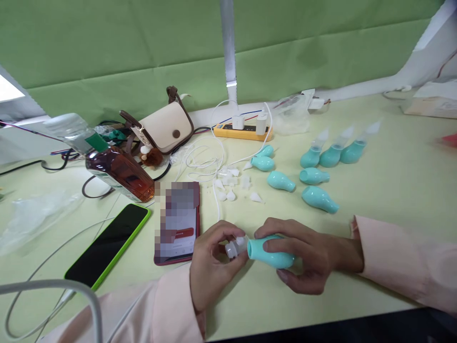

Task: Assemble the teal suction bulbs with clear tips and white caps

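Note:
Near the table's front edge, my left hand (214, 267) pinches a clear plastic nozzle piece (233, 247) between thumb and fingers. My right hand (303, 252) is wrapped round a turquoise bulb (273, 252), its open mouth turned left towards the clear piece. The two parts are close together; whether they touch is hard to tell. Behind them lie several loose turquoise bulbs (319, 199) and a scatter of small clear and white parts (230, 178). At the back right, three bulbs with clear tips (330, 156) stand in a row, tilted to the right.
Left of my hands lie a red-edged phone (178, 224) and a green-cased phone (107, 245). Farther back are a leaning bottle of brown liquid (119, 169), a cream bag (167, 126) and a yellow power strip (224, 131) with white cables. A grey tube (46, 285) crosses the lower left.

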Tool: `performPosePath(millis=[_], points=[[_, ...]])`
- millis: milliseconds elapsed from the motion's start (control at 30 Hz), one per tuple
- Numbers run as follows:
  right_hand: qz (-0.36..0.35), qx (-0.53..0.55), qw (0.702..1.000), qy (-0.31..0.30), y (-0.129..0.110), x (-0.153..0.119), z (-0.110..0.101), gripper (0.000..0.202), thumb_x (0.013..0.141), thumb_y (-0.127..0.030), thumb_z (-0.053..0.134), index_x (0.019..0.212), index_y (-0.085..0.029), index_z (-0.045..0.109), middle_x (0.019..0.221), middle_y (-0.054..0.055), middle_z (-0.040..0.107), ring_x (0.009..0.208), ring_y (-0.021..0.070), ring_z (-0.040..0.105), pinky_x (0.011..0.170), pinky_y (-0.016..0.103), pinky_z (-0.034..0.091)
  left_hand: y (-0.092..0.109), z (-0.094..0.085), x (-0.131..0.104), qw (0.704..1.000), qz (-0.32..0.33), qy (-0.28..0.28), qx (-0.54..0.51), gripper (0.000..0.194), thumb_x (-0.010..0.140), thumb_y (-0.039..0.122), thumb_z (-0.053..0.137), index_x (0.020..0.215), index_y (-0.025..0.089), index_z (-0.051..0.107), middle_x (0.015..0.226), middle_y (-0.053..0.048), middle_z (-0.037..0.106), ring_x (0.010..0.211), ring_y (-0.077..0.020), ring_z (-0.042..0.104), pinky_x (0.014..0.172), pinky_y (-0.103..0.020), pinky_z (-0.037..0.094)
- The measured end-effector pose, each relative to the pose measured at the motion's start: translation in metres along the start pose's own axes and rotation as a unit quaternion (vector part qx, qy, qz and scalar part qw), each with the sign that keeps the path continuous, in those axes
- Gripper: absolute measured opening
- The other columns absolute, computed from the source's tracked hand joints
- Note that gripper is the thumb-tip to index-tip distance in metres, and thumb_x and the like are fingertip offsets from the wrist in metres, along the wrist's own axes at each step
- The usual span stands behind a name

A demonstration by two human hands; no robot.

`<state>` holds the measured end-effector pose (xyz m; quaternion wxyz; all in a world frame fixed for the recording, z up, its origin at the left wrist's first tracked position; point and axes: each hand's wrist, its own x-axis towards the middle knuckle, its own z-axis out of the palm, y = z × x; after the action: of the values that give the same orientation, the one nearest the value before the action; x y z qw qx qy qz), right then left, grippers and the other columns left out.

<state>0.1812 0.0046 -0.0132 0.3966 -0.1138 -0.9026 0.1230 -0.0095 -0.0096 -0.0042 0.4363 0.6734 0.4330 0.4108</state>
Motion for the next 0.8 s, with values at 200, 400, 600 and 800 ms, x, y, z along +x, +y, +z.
performPosePath(millis=[200, 400, 600, 800], points=[[0.014, -0.008, 0.999, -0.035, 0.0, 0.004, -0.002, 0.042, 0.068, -0.016, 0.042, 0.109, -0.011, 0.036, 0.098, 0.013, 0.045, 0.085, 0.0175, 0.048, 0.058, 0.028, 0.047, 0.0, -0.001, -0.001, 1.0, 0.017, 0.011, -0.015, 0.028, 0.062, 0.012, 0.065, 0.089, 0.021, 0.065, 0.071, 0.0, 0.046, 0.057, -0.0085, 0.045, 0.044, -0.019, 0.035], [0.008, -0.001, 1.0, -0.018, 0.002, 0.001, -0.003, 0.048, 0.07, -0.014, 0.04, 0.116, -0.009, 0.033, 0.098, 0.014, 0.044, 0.089, 0.0199, 0.046, 0.062, 0.03, 0.047, 0.001, -0.002, -0.004, 0.999, 0.03, 0.0, 0.012, 0.032, 0.065, 0.019, 0.066, 0.096, 0.024, 0.062, 0.066, 0.002, 0.043, 0.06, -0.0105, 0.044, 0.051, -0.023, 0.038], [-0.03, 0.017, 0.998, 0.057, 0.006, -0.006, 0.004, 0.055, 0.069, -0.014, 0.039, 0.123, -0.008, 0.028, 0.1, 0.014, 0.04, 0.087, 0.0213, 0.044, 0.062, 0.035, 0.046, 0.007, -0.003, -0.007, 0.992, 0.099, -0.052, 0.062, 0.022, 0.079, 0.013, 0.046, 0.098, 0.022, 0.051, 0.099, -0.006, 0.047, 0.093, -0.0183, 0.046, 0.078, -0.03, 0.039], [0.002, 0.047, 0.998, 0.03, 0.002, -0.003, 0.0, 0.056, 0.068, -0.01, 0.038, 0.123, -0.009, 0.026, 0.097, 0.013, 0.041, 0.092, 0.0221, 0.044, 0.062, 0.034, 0.046, 0.004, -0.002, -0.015, 0.988, 0.087, -0.089, 0.087, 0.02, 0.081, 0.011, 0.037, 0.098, 0.022, 0.039, 0.079, -0.002, 0.047, 0.069, -0.013, 0.047, 0.062, -0.024, 0.038]])
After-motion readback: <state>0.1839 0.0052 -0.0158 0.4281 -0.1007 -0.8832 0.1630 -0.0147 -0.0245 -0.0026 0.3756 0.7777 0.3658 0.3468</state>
